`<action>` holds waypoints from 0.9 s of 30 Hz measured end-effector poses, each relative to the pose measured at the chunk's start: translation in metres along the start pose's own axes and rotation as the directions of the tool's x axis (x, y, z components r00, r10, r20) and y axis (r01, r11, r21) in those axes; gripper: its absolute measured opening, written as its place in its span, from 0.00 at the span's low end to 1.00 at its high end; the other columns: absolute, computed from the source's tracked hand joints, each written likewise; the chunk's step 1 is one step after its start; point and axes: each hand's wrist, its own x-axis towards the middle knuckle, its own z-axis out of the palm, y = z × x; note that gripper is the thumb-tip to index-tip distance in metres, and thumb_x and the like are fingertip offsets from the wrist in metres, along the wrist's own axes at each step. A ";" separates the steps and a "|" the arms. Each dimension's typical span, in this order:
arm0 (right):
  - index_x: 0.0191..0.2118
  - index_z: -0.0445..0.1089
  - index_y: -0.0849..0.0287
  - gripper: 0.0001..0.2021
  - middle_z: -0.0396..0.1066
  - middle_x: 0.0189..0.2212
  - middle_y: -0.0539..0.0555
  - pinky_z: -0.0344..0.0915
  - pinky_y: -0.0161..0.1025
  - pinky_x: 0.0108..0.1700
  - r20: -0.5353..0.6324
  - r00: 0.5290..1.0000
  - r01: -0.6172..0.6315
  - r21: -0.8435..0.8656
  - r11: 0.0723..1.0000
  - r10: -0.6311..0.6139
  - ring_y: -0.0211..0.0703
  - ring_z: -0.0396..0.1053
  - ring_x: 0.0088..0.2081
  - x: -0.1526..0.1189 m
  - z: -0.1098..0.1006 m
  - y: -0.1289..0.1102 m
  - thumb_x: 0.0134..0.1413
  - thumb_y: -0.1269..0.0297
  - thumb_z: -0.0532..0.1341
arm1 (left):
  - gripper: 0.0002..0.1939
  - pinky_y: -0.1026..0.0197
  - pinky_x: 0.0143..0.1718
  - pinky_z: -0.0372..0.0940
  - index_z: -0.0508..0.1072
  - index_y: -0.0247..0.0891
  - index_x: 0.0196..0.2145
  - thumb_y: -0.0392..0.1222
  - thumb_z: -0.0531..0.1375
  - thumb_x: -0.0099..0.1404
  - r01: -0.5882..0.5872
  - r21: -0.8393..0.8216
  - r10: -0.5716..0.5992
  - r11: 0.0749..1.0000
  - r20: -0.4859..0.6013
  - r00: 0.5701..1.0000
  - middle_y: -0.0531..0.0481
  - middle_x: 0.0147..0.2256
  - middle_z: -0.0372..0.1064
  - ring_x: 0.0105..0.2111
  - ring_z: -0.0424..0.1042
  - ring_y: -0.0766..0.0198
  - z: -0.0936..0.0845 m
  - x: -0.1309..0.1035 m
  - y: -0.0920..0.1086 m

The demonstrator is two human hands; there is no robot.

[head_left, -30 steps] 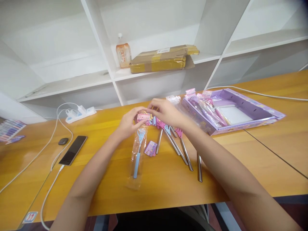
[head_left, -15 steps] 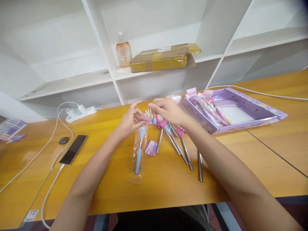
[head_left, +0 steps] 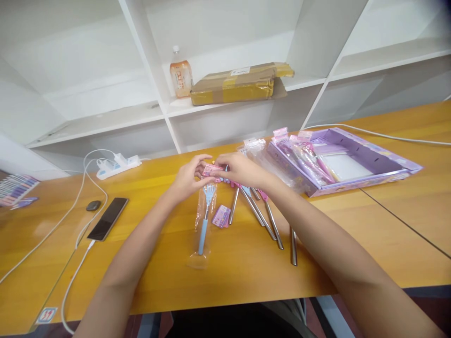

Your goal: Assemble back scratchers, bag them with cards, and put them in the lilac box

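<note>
A small pink printed card [head_left: 210,170] is pinched between the fingers of my left hand [head_left: 188,179]. My right hand [head_left: 243,170] meets it from the other side, thumb and fingers at the card's edge. Just below them lies a light-blue back scratcher [head_left: 203,234] in a clear plastic bag [head_left: 201,261], its hand-shaped head toward my fingers. Beside it on the desk is a small stack of pink-purple cards [head_left: 221,217]. Several back scratchers with metal rods [head_left: 271,220] and pink or blue heads lie under and beside my right hand, which partly hides them.
A purple box tray [head_left: 366,178] with bagged back scratchers [head_left: 313,159] stands at the right; clear bags [head_left: 264,155] lie beside it. On the left are a phone [head_left: 107,219], cables and a power strip [head_left: 119,166]. A bottle [head_left: 181,75] and carton [head_left: 236,87] sit on the shelf.
My right hand has come down and left to the card, which is now turned more toward the camera. My left hand has barely moved.
</note>
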 end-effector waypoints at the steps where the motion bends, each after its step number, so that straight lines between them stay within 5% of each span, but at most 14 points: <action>1: 0.29 0.69 0.57 0.19 0.73 0.27 0.51 0.57 0.39 0.37 0.000 1.000 -0.002 -0.002 1.000 0.002 0.41 0.68 0.30 0.000 0.000 0.000 0.71 0.53 0.64 | 0.28 0.58 0.44 0.73 0.70 0.43 0.61 0.48 0.72 0.67 0.012 -0.023 -0.012 1.000 0.002 1.000 0.48 0.43 0.76 0.39 0.77 0.61 0.000 0.000 0.001; 10: 0.31 0.70 0.58 0.14 0.74 0.28 0.51 0.55 0.37 0.36 0.013 1.000 -0.020 -0.003 1.000 0.020 0.39 0.66 0.29 0.001 0.001 0.000 0.63 0.58 0.70 | 0.17 0.60 0.42 0.73 0.74 0.41 0.56 0.50 0.65 0.74 0.017 -0.046 -0.018 0.999 -0.009 1.000 0.46 0.42 0.77 0.39 0.79 0.61 0.000 0.000 -0.003; 15: 0.32 0.72 0.58 0.17 0.72 0.25 0.50 0.54 0.37 0.35 0.097 0.995 -0.033 0.021 0.999 0.031 0.38 0.64 0.28 0.000 -0.001 -0.001 0.70 0.52 0.63 | 0.19 0.60 0.43 0.74 0.72 0.41 0.57 0.46 0.68 0.72 -0.008 -0.098 0.008 0.995 0.004 1.000 0.46 0.43 0.76 0.39 0.78 0.63 -0.002 0.001 -0.007; 21: 0.30 0.67 0.57 0.17 0.70 0.23 0.50 0.54 0.37 0.35 0.036 0.998 -0.056 -0.030 0.998 0.057 0.38 0.66 0.29 0.001 0.005 -0.001 0.71 0.57 0.60 | 0.15 0.63 0.38 0.70 0.74 0.41 0.54 0.44 0.66 0.73 -0.037 -0.065 0.035 0.997 -0.036 0.999 0.53 0.33 0.70 0.32 0.72 0.67 -0.004 0.000 -0.007; 24: 0.34 0.69 0.57 0.16 0.73 0.28 0.50 0.58 0.36 0.34 0.042 0.992 -0.120 0.128 0.985 0.115 0.39 0.69 0.30 0.004 0.010 0.004 0.68 0.51 0.64 | 0.14 0.62 0.38 0.71 0.74 0.40 0.52 0.44 0.66 0.72 0.014 -0.067 -0.020 0.998 -0.082 0.996 0.52 0.34 0.71 0.33 0.74 0.65 -0.006 0.001 -0.008; 27: 0.45 0.69 0.56 0.23 0.77 0.36 0.51 0.65 0.36 0.32 0.246 0.959 -0.235 0.423 0.875 0.139 0.40 0.73 0.33 0.007 0.021 0.012 0.54 0.47 0.75 | 0.13 0.63 0.36 0.71 0.73 0.41 0.51 0.42 0.66 0.70 0.072 -0.058 -0.079 0.996 -0.141 0.987 0.50 0.36 0.73 0.35 0.75 0.64 -0.009 0.003 -0.007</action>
